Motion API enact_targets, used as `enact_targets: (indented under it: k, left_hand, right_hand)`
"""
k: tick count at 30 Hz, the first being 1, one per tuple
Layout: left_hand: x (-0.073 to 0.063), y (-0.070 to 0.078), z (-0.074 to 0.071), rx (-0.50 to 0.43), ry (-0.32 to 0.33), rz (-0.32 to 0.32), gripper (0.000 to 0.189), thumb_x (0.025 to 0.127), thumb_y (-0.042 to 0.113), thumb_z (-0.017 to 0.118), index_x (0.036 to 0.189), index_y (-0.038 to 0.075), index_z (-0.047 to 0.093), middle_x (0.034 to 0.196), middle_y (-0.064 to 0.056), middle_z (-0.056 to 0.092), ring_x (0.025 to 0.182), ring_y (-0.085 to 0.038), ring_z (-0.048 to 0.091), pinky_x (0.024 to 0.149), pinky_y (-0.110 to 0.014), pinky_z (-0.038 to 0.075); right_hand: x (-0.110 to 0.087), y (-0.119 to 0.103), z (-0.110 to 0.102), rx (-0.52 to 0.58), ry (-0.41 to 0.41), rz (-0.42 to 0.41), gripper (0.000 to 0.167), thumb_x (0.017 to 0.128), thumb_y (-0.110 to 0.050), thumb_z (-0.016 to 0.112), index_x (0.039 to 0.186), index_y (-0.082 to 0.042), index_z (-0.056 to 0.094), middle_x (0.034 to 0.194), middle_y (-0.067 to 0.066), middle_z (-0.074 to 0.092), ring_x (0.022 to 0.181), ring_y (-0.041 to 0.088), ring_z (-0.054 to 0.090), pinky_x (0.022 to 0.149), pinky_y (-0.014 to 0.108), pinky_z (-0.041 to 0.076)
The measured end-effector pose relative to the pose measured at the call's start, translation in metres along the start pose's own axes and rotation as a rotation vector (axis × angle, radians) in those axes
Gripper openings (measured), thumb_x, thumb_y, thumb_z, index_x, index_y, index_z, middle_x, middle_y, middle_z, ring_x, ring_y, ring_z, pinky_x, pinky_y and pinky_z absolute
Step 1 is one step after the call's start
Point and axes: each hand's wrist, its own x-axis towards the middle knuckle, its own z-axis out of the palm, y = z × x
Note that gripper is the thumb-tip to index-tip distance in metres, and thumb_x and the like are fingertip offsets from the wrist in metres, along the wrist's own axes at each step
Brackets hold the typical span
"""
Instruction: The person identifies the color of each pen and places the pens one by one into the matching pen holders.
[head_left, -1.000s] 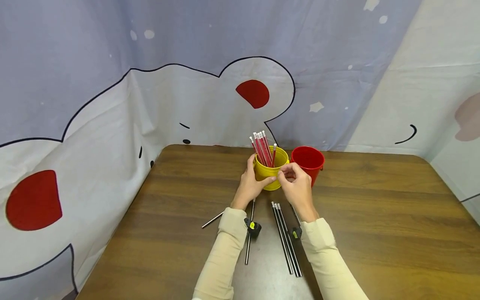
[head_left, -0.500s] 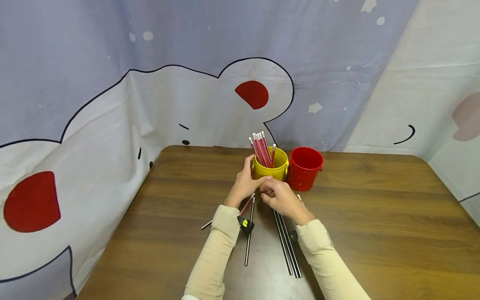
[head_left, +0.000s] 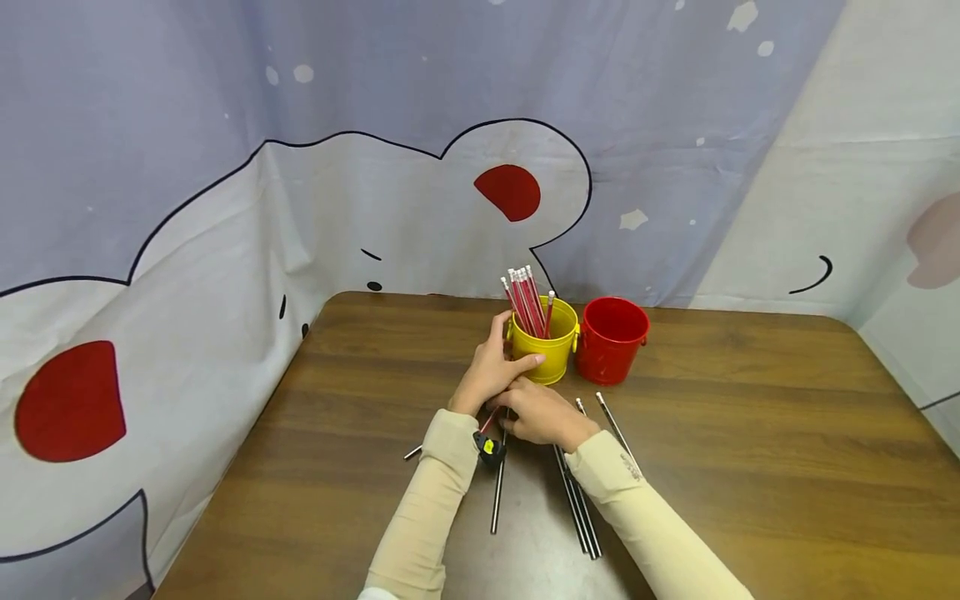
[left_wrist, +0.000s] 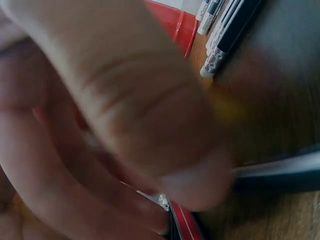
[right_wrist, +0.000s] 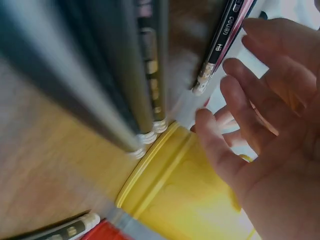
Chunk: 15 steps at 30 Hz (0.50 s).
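My left hand (head_left: 487, 371) grips the side of a yellow bucket (head_left: 551, 354), its thumb across the front. Several red-striped pencils (head_left: 528, 304) lean inside, white eraser ends up. Just in front of the bucket, my right hand (head_left: 543, 415) reaches in beneath the left wrist, low over the table. Its fingers are loosely bent and hold nothing in the right wrist view, fingertips close to a black-and-red pencil (right_wrist: 225, 35). In the head view, a dark pencil (head_left: 498, 496) and a red one (head_left: 489, 419) lie by the right fingertips, partly hidden by the hands.
A red bucket (head_left: 613, 342) stands right beside the yellow one. Several dark pencils (head_left: 577, 508) lie on the wooden table (head_left: 750, 433) left of the right forearm, with another pencil (head_left: 617, 429) angled beside them. A printed cloth (head_left: 675, 167) hangs behind the table.
My right hand has come away from the yellow bucket's front rim, moving down and left to the pencils under my left wrist. The left hand stays at the bucket.
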Motion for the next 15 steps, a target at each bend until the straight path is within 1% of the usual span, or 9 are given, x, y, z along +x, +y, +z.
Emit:
enact_targets:
  k: [3,5,8,11,15]
  left_hand:
    - [0.0001,0.0002,0.0008,-0.012,-0.004,-0.002,0.086,0.075,0.045,0.072,0.141,0.036,0.017,0.107,-0.007,0.062,0.092,-0.015,0.06,0.075,-0.032,0.05]
    - [0.0002,0.0005,0.0011,-0.022,-0.005,-0.002,0.086,0.075,0.044,0.072,0.141,0.037,0.017,0.106,-0.007,0.062,0.091,-0.015,0.06,0.075,-0.031,0.05]
    - [0.0,0.0014,0.001,-0.029,-0.003,0.004,0.085,0.076,0.043,0.072,0.141,0.036,0.018,0.105,-0.007,0.062,0.09,-0.016,0.061,0.075,-0.031,0.05]
    - [-0.0003,0.0008,0.0006,-0.024,-0.005,0.011,0.085,0.076,0.043,0.072,0.141,0.035,0.018,0.108,-0.008,0.062,0.091,-0.017,0.061,0.075,-0.031,0.05]
    - [0.0003,-0.0003,0.0001,-0.011,-0.005,0.017,0.086,0.076,0.043,0.072,0.141,0.033,0.018,0.112,-0.01,0.06,0.095,-0.02,0.06,0.078,-0.033,0.05]
  right_hand:
    - [0.0014,-0.0015,0.0006,-0.001,-0.032,-0.024,0.015,0.075,-0.007,0.068,0.088,-0.015,0.069,0.088,-0.002,0.062,0.09,0.015,0.052,0.085,0.033,0.044]
    - [0.0019,-0.0027,0.0,-0.004,-0.051,-0.018,0.014,0.074,-0.006,0.068,0.084,-0.016,0.069,0.085,-0.003,0.062,0.088,0.015,0.051,0.083,0.033,0.044]
    - [0.0017,-0.0039,-0.0021,-0.016,-0.073,0.012,0.016,0.069,-0.004,0.068,0.078,-0.017,0.067,0.08,-0.004,0.06,0.084,0.014,0.05,0.075,0.034,0.044]
    - [0.0,-0.0051,-0.0038,-0.028,-0.108,0.053,0.017,0.066,-0.003,0.067,0.074,-0.018,0.065,0.078,-0.006,0.058,0.08,0.015,0.05,0.07,0.035,0.043]
    - [-0.0022,-0.0064,-0.0043,-0.031,-0.158,0.109,0.014,0.068,-0.006,0.069,0.072,-0.019,0.063,0.078,-0.005,0.056,0.079,0.018,0.049,0.067,0.039,0.041]
